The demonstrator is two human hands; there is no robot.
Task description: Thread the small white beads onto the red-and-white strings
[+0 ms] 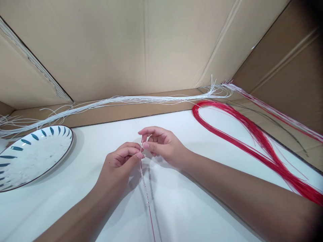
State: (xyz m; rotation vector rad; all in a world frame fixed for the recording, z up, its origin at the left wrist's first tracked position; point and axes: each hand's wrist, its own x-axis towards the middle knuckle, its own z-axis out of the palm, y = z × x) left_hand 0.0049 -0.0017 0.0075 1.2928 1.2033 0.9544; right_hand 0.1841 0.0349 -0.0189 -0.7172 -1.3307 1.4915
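Near the middle of the table, my left hand [124,156] pinches a thin red cord [150,215] between thumb and forefinger. Below those fingertips the cord hangs toward me, and a stretch of it is covered with small whitish pieces [143,178], too fine to make out clearly. Just above and to the right, my right hand [161,144] has its thumb and fingers closed around a thin white strand [142,145] at the cord's upper end. The two hands' fingertips almost meet. The curled fingers partly hide where red and white join.
An oval plate [68,151] with dark blue strokes holds small whitish bits at left. A looped bundle of red cords [217,132] lies at right. White cords [141,99] stretch along the back, before a cardboard wall [113,43]. Red-and-white strands [272,109] run along the right side.
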